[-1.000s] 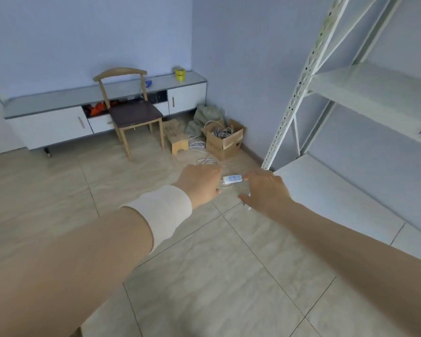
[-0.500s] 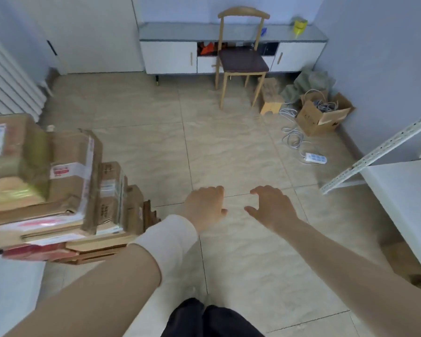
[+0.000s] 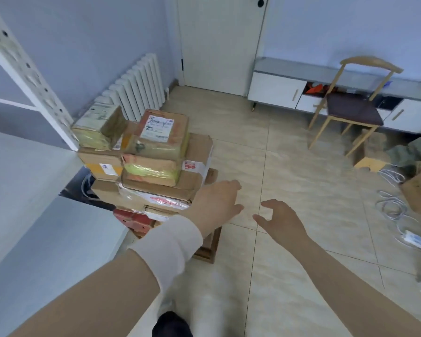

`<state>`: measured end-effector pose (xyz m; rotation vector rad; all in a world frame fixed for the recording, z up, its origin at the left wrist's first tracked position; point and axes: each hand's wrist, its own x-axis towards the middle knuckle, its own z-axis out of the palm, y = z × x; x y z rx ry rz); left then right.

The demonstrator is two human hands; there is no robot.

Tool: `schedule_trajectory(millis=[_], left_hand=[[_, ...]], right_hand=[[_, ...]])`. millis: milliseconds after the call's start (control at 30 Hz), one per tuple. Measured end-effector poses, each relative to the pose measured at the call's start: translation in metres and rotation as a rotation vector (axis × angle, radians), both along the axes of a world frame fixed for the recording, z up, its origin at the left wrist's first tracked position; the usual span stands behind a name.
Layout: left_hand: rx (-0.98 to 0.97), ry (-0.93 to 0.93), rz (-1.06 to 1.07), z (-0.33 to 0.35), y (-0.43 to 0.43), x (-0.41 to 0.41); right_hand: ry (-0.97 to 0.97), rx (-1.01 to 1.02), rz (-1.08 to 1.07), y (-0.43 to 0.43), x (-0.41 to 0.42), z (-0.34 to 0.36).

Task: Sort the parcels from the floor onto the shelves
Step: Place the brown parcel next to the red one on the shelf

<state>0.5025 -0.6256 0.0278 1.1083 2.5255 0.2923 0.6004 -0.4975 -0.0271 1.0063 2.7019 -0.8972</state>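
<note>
Floor [image 3: 289, 166] view swung round: parcel stack [image 3: 153, 164] now brought centre. Left hand [image 3: 216, 205] beside it, right hand [image 3: 280, 222] further right; fingers [image 3: 266, 203] loosely spread, nothing held. Pickup next, probably.

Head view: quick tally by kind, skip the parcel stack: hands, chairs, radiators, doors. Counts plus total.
bare hands: 2, left hand and right hand, both holding nothing
wooden chair with a dark seat: 1
white ribbed radiator: 1
white door: 1
total: 5
</note>
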Motion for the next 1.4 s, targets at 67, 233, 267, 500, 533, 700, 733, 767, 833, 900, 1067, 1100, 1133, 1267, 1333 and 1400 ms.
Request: schedule_trajectory(millis=[67, 233, 267, 500, 533, 700, 733, 767, 833, 900, 1067, 1100, 1133, 1267, 1333, 1400], left_hand=[[0.029, 0.002, 0.046, 0.013, -0.025, -0.032], [0.129, -0.018, 0.182, 0.03, -0.092, -0.114], [0.15, -0.05, 0.223, 0.03, -0.104, -0.128], [0.348, -0.276, 0.409, 0.014, -0.143, -0.206], [0.378, -0.32, 0.444, 0.01, -0.143, -0.214], [0.441, -0.533, 0.601, -0.022, -0.139, -0.238], [0.449, -0.575, 0.634, -0.027, -0.137, -0.24], [0.467, -0.619, 0.67, -0.034, -0.134, -0.243], [0.501, -0.681, 0.74, -0.045, -0.131, -0.247], [0.522, -0.72, 0.763, -0.055, -0.128, -0.251], [0.597, -0.847, 0.795, -0.064, -0.122, -0.254], [0.615, -0.856, 0.804, -0.067, -0.123, -0.253], [0.628, -0.86, 0.809, -0.072, -0.123, -0.253], [0.652, -0.874, 0.802, -0.082, -0.127, -0.253], [0.649, -0.9, 0.775, -0.087, -0.129, -0.254], [0.64, -0.931, 0.72, -0.086, -0.127, -0.254]], right_hand=[[0.067, -0.039, -0.005, -0.019, -0.036, 0.009], [0.232, -0.191, -0.092, -0.068, -0.12, 0.025], [0.244, -0.227, -0.116, -0.078, -0.134, 0.026], [0.261, -0.377, -0.248, -0.102, -0.198, 0.018], [0.256, -0.4, -0.266, -0.102, -0.205, 0.015], [0.291, -0.655, -0.364, -0.097, -0.24, 0.0], [0.296, -0.712, -0.373, -0.096, -0.246, -0.004], [0.299, -0.757, -0.373, -0.095, -0.252, -0.009], [0.312, -0.842, -0.389, -0.095, -0.258, -0.021], [0.343, -0.928, -0.415, -0.096, -0.262, -0.032], [0.344, -1.028, -0.473, -0.104, -0.26, -0.041], [0.348, -1.036, -0.489, -0.106, -0.259, -0.041], [0.358, -1.044, -0.5, -0.11, -0.258, -0.04], [0.424, -1.017, -0.507, -0.118, -0.256, -0.04], [0.452, -1.002, -0.512, -0.121, -0.253, -0.041], [0.503, -0.982, -0.542, -0.124, -0.246, -0.039]])
